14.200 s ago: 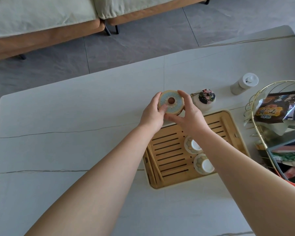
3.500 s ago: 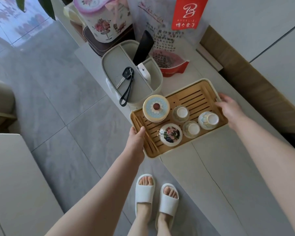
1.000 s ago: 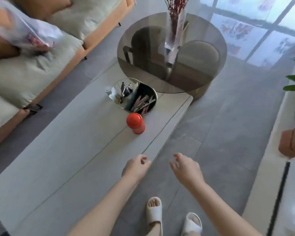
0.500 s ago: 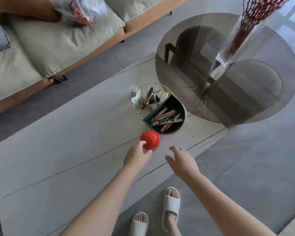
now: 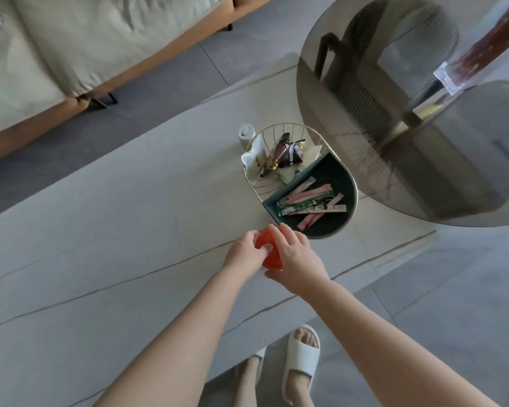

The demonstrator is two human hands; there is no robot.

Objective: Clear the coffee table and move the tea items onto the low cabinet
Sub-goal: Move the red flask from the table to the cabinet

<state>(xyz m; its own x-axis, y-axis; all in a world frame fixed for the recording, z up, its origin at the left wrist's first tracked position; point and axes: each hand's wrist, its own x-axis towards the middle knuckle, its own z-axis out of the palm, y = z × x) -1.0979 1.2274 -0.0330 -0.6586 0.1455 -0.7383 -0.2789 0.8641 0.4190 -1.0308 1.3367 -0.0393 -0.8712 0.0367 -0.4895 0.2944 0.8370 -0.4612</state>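
Red canister (image 5: pixel 267 254) is between both hands at the near edge of the coffee table (image 5: pixel 130 230). Left hand (image 5: pixel 244 254) wraps its left side with fingers curled round it, right hand (image 5: pixel 297 259) covers the right side and top, thumb tucked low under the near side. I read both as grasping the canister; can't tell if it's off the surface or only clasped, hands hide the base

Progress, my read: no tea tray or cups on the tabletop in view, so the tea items look done, though the low cabinet isn't in frame and I can't confirm that. Clearing is partway

What's left, relative to the grip:
- divided snack basket (image 5: pixel 346 171) just beyond the right hand's fingertips, close to touching. Wire half holds wrapped snacks (image 5: pixel 285 152), dark half holds sachet sticks (image 5: pixel 309 202)
- small white container (image 5: pixel 245 136) farther out, just beside the basket's far left rim, well apart from the grip
- rest of the tabletop left of the grip shows bare stone with vein lines

Round smoked-glass table (image 5: pixel 409 113) overhangs beyond and right of the basket, with a glass vase (image 5: pixel 467 66) on it. Sofa (image 5: pixel 71 39) far beyond and left. Slippers (image 5: pixel 301 365) on the floor under the forearms

Judgement: lift straight up and back toward me; the basket is tight against the right fingers, so swinging outward risks knocking it
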